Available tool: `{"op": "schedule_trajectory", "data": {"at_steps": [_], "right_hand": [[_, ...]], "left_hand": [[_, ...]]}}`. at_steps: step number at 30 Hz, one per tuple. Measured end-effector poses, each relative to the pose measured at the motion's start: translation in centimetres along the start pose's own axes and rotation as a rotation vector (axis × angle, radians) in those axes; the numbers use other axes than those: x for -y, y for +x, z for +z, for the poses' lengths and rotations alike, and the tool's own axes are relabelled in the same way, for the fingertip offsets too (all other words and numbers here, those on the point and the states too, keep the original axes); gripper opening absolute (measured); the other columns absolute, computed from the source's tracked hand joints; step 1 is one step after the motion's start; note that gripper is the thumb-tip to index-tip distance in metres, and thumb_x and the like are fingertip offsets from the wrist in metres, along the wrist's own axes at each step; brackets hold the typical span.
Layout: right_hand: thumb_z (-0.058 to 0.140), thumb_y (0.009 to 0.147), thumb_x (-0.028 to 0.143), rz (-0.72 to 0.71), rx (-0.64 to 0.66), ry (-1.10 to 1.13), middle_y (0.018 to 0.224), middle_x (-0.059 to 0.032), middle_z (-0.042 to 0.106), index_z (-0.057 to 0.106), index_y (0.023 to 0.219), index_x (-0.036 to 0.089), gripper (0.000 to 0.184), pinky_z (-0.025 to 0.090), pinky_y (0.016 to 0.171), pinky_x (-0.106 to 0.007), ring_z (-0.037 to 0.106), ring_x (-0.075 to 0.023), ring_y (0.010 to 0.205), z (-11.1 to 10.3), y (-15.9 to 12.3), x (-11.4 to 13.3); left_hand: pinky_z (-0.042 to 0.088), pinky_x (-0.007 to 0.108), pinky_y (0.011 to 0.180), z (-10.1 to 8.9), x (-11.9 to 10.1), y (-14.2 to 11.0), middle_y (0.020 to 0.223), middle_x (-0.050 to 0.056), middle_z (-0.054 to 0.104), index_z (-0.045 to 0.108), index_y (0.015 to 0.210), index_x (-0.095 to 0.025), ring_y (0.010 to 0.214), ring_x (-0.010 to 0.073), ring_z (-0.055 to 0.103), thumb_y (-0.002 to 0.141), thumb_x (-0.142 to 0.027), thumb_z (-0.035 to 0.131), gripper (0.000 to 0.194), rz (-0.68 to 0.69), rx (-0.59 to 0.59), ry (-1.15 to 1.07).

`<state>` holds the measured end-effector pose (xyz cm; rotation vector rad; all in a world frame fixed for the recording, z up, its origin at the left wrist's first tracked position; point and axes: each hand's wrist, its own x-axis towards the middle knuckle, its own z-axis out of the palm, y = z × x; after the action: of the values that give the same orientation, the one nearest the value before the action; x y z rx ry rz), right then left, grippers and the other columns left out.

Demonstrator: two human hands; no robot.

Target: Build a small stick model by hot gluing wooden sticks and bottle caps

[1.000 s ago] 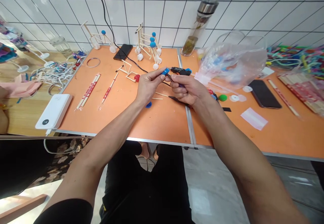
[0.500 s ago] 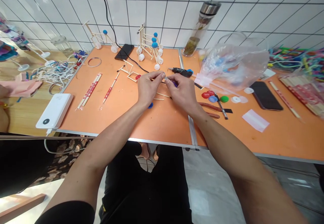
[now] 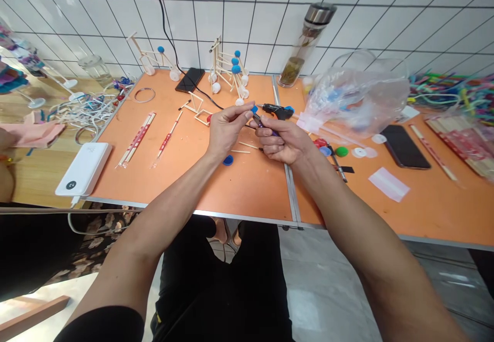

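Note:
My left hand [image 3: 228, 128] pinches a small blue cap [image 3: 254, 109] between thumb and fingertips, above the middle of the orange table [image 3: 247, 192]. Close to it, my right hand [image 3: 283, 138] is closed around a small tool with a purple handle [image 3: 274, 132]. The tool's grey tip [image 3: 257, 120] is up against or very near the cap; contact is too small to make out. Another blue cap [image 3: 227, 160] lies below the hands, beside short wooden sticks [image 3: 241, 151]. Just behind my right hand is a black glue gun [image 3: 276, 110].
Stick figures with blue balls [image 3: 227, 69] stand at the back, near a phone [image 3: 190, 79]. Rightward are a tall glass bottle [image 3: 306, 46], a plastic bag [image 3: 355, 97], a green cap [image 3: 341, 151] and a second phone [image 3: 405, 146]. A white power bank [image 3: 83, 169] lies left.
My right hand has turned and closed into a fist around the purple-handled tool, its grey tip now showing. The blue cap in my left fingers has come into view.

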<state>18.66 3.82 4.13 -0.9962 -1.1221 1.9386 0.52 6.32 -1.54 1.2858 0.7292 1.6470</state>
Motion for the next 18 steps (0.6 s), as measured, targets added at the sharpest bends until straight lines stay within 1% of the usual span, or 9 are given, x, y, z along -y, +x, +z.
{"op": "schedule_trajectory", "data": {"at_steps": [2, 4, 7, 9, 10, 11, 13, 17, 18], "right_hand": [[0.083, 0.093, 0.041, 0.003, 0.011, -0.02, 0.066, 0.012, 0.036, 0.068, 0.1, 0.018, 0.028, 0.006, 0.045, -0.021, 0.004, -0.0056, 0.053, -0.1, 0.1, 0.0], [0.081, 0.094, 0.049, -0.176, -0.13, -0.225, 0.067, 0.0084, 0.041, 0.069, 0.097, 0.02, 0.031, 0.013, 0.047, -0.023, 0.015, -0.0076, 0.052, -0.1, 0.3, -0.8], [0.069, 0.103, 0.051, -0.584, -0.473, -0.849, 0.083, -0.0053, 0.065, 0.071, 0.096, 0.021, 0.031, 0.032, 0.058, -0.029, 0.049, -0.0168, 0.066, 0.4, 0.6, -2.7], [0.059, 0.108, 0.045, -0.704, -0.613, -1.238, 0.101, -0.0132, 0.074, 0.071, 0.099, 0.021, 0.029, 0.039, 0.067, -0.034, 0.063, -0.0245, 0.083, 0.7, 0.5, -3.6], [0.056, 0.109, 0.043, -0.716, -0.634, -1.336, 0.105, -0.0148, 0.075, 0.071, 0.1, 0.021, 0.029, 0.04, 0.069, -0.035, 0.065, -0.0267, 0.087, 0.7, 0.5, -3.7], [0.055, 0.11, 0.042, -0.714, -0.631, -1.344, 0.104, -0.0146, 0.075, 0.071, 0.1, 0.021, 0.028, 0.041, 0.069, -0.036, 0.066, -0.027, 0.087, 0.7, 0.4, -3.6], [0.06, 0.108, 0.045, -0.657, -0.554, -1.1, 0.089, -0.0092, 0.07, 0.07, 0.096, 0.022, 0.028, 0.039, 0.064, -0.033, 0.059, -0.0218, 0.075, 0.6, 0.3, -2.9], [0.081, 0.09, 0.055, -0.229, -0.136, -0.316, 0.068, 0.006, 0.045, 0.071, 0.097, 0.022, 0.035, 0.017, 0.047, -0.026, 0.019, -0.0089, 0.052, 0.1, 0.3, -1.3], [0.086, 0.086, 0.055, -0.201, -0.105, -0.215, 0.068, 0.0075, 0.044, 0.072, 0.098, 0.022, 0.038, 0.013, 0.047, -0.025, 0.015, -0.0074, 0.052, 0.1, 0.3, -1.3]], "left_hand": [[0.06, 0.048, 0.12, 0.0, 0.1, 0.0, 0.122, 0.004, 0.09, 0.094, 0.101, -0.031, 0.123, 0.0283, 0.083, 0.084, -0.048, 0.101, 0.025, 0.002, 0.004, -0.002], [0.062, 0.047, 0.117, 0.0, 0.5, 0.0, 0.119, 0.004, 0.091, 0.094, 0.102, -0.031, 0.118, 0.0272, 0.084, 0.083, -0.049, 0.1, 0.026, -0.019, -0.012, 0.007], [0.065, 0.044, 0.108, -0.1, 1.2, 0.0, 0.111, 0.005, 0.091, 0.094, 0.1, -0.028, 0.107, 0.025, 0.085, 0.081, -0.048, 0.101, 0.028, -0.065, -0.04, 0.002], [0.066, 0.042, 0.103, -0.1, 1.5, -0.1, 0.104, 0.005, 0.091, 0.094, 0.097, -0.027, 0.1, 0.0238, 0.085, 0.08, -0.048, 0.102, 0.029, -0.101, -0.064, 0.012], [0.066, 0.042, 0.1, -0.1, 1.6, -0.1, 0.102, 0.005, 0.091, 0.094, 0.097, -0.026, 0.098, 0.0235, 0.084, 0.08, -0.049, 0.102, 0.029, -0.114, -0.072, 0.018], [0.066, 0.041, 0.1, -0.1, 1.5, -0.1, 0.101, 0.005, 0.09, 0.093, 0.097, -0.026, 0.097, 0.0234, 0.084, 0.08, -0.049, 0.102, 0.03, -0.12, -0.076, 0.02], [0.066, 0.042, 0.102, 0.0, 1.3, -0.2, 0.105, 0.005, 0.09, 0.093, 0.099, -0.026, 0.1, 0.0234, 0.084, 0.08, -0.05, 0.102, 0.032, -0.11, -0.065, 0.004], [0.066, 0.044, 0.105, 0.3, 0.6, -0.1, 0.095, 0.003, 0.088, 0.093, 0.107, -0.028, 0.097, 0.0228, 0.083, 0.084, -0.054, 0.099, 0.035, -0.063, 0.013, -0.061], [0.066, 0.044, 0.105, 0.3, 0.6, -0.1, 0.093, 0.003, 0.088, 0.093, 0.107, -0.028, 0.096, 0.0228, 0.083, 0.085, -0.054, 0.099, 0.035, -0.055, 0.026, -0.073]]}}
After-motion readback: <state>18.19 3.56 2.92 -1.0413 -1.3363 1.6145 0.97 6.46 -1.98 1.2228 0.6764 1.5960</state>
